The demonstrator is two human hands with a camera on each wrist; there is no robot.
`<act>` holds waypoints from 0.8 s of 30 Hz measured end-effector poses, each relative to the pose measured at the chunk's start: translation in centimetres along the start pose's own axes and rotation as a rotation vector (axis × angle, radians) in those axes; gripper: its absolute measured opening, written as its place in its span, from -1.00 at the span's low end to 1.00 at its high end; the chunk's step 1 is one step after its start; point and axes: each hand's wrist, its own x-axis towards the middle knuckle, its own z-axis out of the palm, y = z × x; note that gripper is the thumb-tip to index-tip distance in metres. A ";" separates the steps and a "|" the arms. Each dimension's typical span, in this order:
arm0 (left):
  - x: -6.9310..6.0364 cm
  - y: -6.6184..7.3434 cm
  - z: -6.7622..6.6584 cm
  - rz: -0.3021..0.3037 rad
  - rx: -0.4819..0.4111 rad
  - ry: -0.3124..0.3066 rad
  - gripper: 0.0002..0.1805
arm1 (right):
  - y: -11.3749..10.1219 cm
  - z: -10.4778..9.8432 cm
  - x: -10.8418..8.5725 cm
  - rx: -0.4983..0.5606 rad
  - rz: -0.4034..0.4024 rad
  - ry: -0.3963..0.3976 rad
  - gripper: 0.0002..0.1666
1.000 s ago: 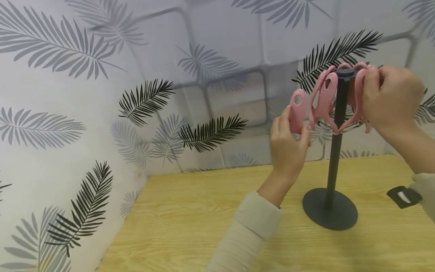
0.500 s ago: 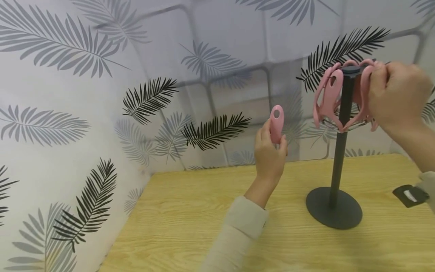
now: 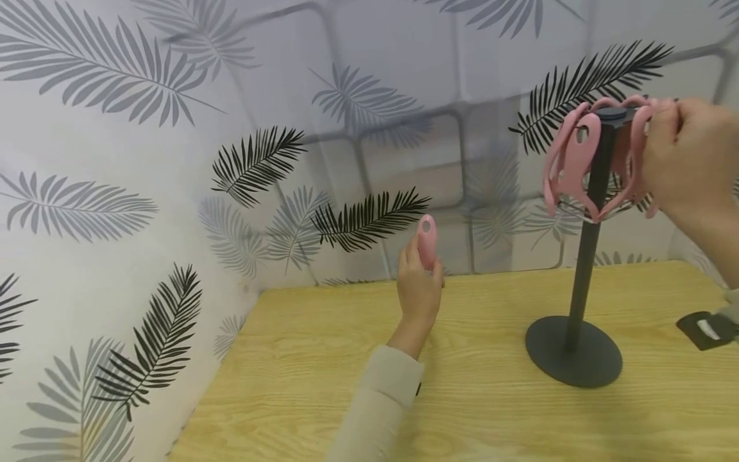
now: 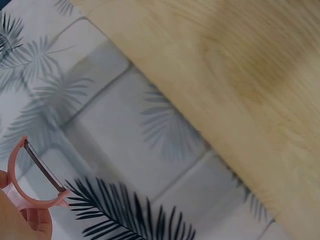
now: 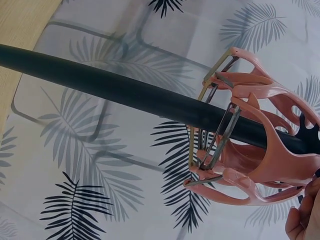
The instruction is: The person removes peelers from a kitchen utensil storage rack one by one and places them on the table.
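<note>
My left hand [image 3: 418,285] holds a pink Y-shaped peeler [image 3: 427,242] by its handle, well left of the black stand. In the left wrist view the peeler's metal blade [image 4: 44,166] spans its pink fork. Several more pink peelers [image 3: 577,160] hang around the top of the black stand [image 3: 589,269], handles up and blades down, as the right wrist view also shows. My right hand [image 3: 693,157] is at the stand's top right, its curled fingers gripping the handle end of one hanging peeler [image 5: 295,167].
The stand's round black base [image 3: 573,351] rests on a light wood table [image 3: 300,359]. Behind and left of the table is a wall covering [image 3: 144,244] with grey and black leaf prints. A dark strap piece [image 3: 705,330] shows by my right sleeve.
My left hand has moved left and down, away from the stand, with its peeler. My right hand stays at the stand's top; the whole scene has shifted slightly right in view.
</note>
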 end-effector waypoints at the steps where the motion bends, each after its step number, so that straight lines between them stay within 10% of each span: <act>1: -0.1 -0.4 -0.1 -0.006 0.016 0.003 -0.49 | -0.1 0.0 0.0 0.000 0.007 -0.006 -0.45; 24: -2.8 -10.2 -2.7 -0.050 0.283 -0.007 -0.60 | 0.5 -0.6 0.6 -0.068 0.080 -0.106 -0.43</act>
